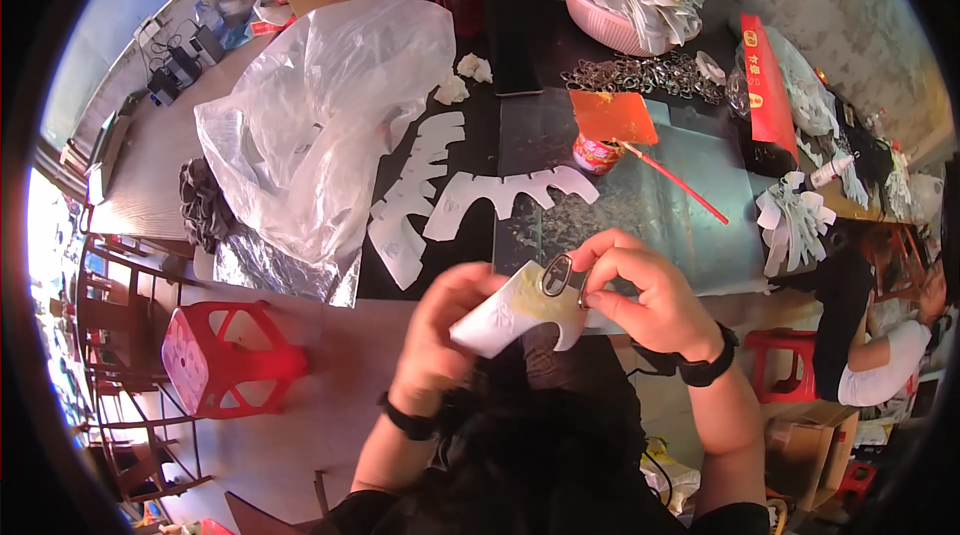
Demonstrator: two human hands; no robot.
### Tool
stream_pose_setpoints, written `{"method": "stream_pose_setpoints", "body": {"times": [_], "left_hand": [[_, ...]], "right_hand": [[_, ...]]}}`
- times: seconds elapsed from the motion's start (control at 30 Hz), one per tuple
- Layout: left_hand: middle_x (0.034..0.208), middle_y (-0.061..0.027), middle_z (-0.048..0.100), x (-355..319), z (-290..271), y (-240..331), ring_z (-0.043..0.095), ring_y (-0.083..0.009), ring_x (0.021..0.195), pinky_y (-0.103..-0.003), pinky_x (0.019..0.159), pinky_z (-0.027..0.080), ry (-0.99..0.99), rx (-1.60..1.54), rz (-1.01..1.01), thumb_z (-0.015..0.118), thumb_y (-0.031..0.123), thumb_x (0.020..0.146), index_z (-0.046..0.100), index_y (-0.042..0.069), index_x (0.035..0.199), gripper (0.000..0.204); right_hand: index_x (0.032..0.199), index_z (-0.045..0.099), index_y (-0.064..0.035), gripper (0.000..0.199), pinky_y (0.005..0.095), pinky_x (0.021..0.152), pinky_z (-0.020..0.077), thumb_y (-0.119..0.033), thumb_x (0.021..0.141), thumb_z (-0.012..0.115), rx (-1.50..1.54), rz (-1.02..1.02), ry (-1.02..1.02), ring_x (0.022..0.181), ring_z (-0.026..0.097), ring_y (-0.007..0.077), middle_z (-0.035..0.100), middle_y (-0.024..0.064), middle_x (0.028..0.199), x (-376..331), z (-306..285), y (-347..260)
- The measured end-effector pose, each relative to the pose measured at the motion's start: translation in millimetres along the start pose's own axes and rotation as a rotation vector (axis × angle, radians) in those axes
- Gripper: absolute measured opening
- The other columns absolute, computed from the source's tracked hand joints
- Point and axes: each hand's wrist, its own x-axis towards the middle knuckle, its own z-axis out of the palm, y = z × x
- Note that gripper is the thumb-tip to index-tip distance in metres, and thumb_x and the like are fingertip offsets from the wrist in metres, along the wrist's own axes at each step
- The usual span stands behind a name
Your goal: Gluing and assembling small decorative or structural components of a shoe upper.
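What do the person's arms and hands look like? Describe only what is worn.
Both forearms are bare to the lower edge of the view. The left hand has a thin black band at its wrist. The right hand has a broader black strap, like a watch band. No gloves or rings show.

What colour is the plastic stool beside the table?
Red stool, seen in the head view.

Black band on each wrist [410, 422]

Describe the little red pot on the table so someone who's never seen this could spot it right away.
Start at the dark table and find the glass sheet lying on it. At the sheet's far left edge stands the small red pot, partly under an orange card. Unlike the flat white paper cutouts nearby, it is round and upright.
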Motion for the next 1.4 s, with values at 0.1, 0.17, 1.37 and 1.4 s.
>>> {"method": "stream_pose_setpoints", "body": {"times": [0.1, 0.17, 1.37, 1.4], "left_hand": [[0.127, -0.0158, 0.053, 11, -11, 41, 0.050, -0.0270, 0.120, -0.039, 0.104, 0.037, 0.111, 0.438, -0.042, 0.068, 0.039, 0.084, 0.038, -0.002, 0.136, 0.072], [0.122, -0.0146, 0.057, 38, 16, 48, 0.052, -0.0210, 0.115, -0.033, 0.099, 0.040, -0.080, 0.823, -0.100, 0.066, 0.022, 0.087, 0.050, -0.005, 0.124, 0.048], [0.086, -0.0015, 0.059, 18, 15, -48, 0.052, -0.0043, 0.071, -0.019, 0.060, 0.044, 0.381, 1.075, -0.047, 0.066, -0.004, 0.082, 0.057, 0.001, 0.096, 0.018], [0.084, 0.0000, 0.060, 19, 19, -49, 0.050, -0.0033, 0.071, -0.019, 0.060, 0.043, 0.360, 1.125, 0.010, 0.067, -0.004, 0.081, 0.057, 0.001, 0.094, 0.017]], "right_hand": [[0.081, 0.056, -0.0051, 0.013, 0.0338, 0.075, 0.0458, 0.003, 0.077, 0.064, 0.003, 0.023, -0.096, 0.079, 0.058, 0.0233, 0.055, 0.0072, 0.101, 3, -4, -3], [0.080, 0.056, -0.0057, 0.014, 0.0348, 0.081, 0.0417, 0.003, 0.074, 0.065, -0.336, -0.094, -0.147, 0.082, 0.057, 0.0215, 0.053, 0.0074, 0.100, 9, -5, -14], [0.102, 0.059, -0.0048, 0.026, 0.0351, 0.084, 0.0430, -0.001, 0.078, 0.068, -0.173, 0.004, 0.311, 0.090, 0.058, 0.0272, 0.061, 0.0081, 0.089, -30, 24, 19], [0.101, 0.059, -0.0051, 0.028, 0.0349, 0.083, 0.0432, 0.001, 0.076, 0.069, -0.185, 0.058, 0.314, 0.088, 0.059, 0.0261, 0.062, 0.0061, 0.085, -28, 29, 17]]}}
